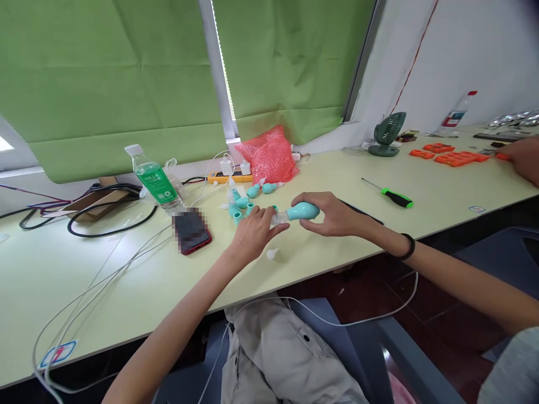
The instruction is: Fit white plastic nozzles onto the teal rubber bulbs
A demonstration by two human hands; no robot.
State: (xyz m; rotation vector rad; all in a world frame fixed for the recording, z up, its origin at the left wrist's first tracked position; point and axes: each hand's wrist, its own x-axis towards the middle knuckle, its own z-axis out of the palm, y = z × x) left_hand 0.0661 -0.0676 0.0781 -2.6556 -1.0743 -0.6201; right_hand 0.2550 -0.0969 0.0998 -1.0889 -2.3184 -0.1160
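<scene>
- Nearest is our table (pixel 138 297) edge, with a small whitish tip (pixel 272 254) lying loose just below our hands. Probably parked there for easy reach.
- Left hand (pixel 255 230): narrow pinch, thumb and fingers on the clear tube (pixel 279 218). Looks like we grip there to steady the slim end.
- Right hand (pixel 328 214): curved round the teal bulb (pixel 304 211), thumb below, fingers above. Likely cupped so the round end doesn't slip.
- We hold bulb and tube in line, roughly level, above the table between both hands. Probably so we can see the joint.
- Looks: bulb is smooth, glossy, fat at the right, narrowing to a neck at the left. Tube is see-through; our left fingers hide part of it, so we can't tell how deep it seats.
- Just past our left hand: teal parts (pixel 242 203) in a loose group, some with clear or whitish ends, some showing hollow mouths. Handy as stock, we'd guess.
- Phone (pixel 191 231) sits left of them, apart from our hands.
- Behind: power strip (pixel 229 177) and red bubble bag (pixel 273 157), by the window side, seemingly out of the way.
</scene>
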